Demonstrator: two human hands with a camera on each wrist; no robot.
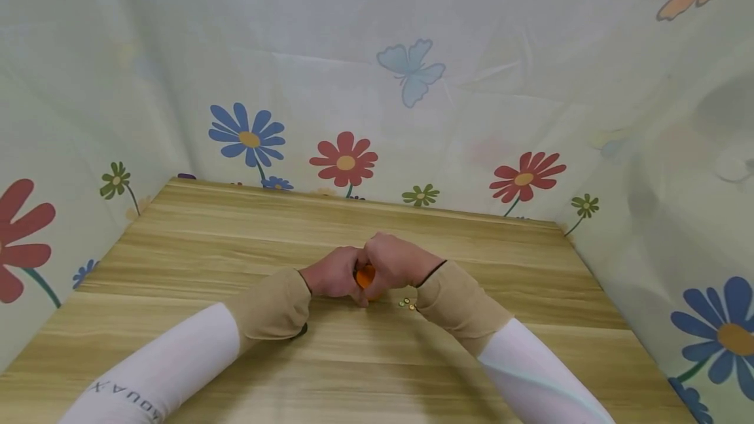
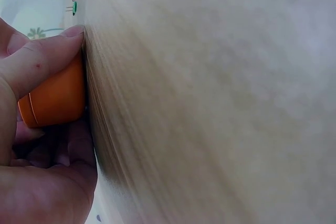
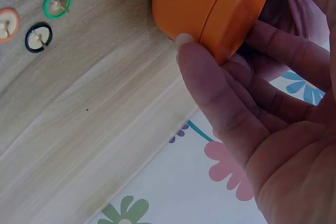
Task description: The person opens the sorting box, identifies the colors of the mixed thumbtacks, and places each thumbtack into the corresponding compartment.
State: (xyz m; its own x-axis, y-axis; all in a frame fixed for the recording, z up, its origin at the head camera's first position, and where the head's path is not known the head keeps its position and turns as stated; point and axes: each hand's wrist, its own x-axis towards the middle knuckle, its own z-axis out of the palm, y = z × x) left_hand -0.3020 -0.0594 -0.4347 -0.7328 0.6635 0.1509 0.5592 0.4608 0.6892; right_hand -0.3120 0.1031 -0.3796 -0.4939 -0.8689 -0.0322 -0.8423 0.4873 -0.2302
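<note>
A small round orange container with a seam round it stands on the wood-grain table between both hands. My left hand grips it low down, thumb on one side and fingers curled on the other, close to the tabletop. From the opposite side my right hand holds the upper part beyond the seam, its digits bent around it. Beside the container lie three thumbtacks, points up: one green-rimmed, one black-rimmed and one orange-rimmed. What the container holds is hidden.
The wooden table reaches back to a pale fabric wall printed with flowers and butterflies. Similar fabric stands along the left and right sides. A small dark object shows below the left cuff.
</note>
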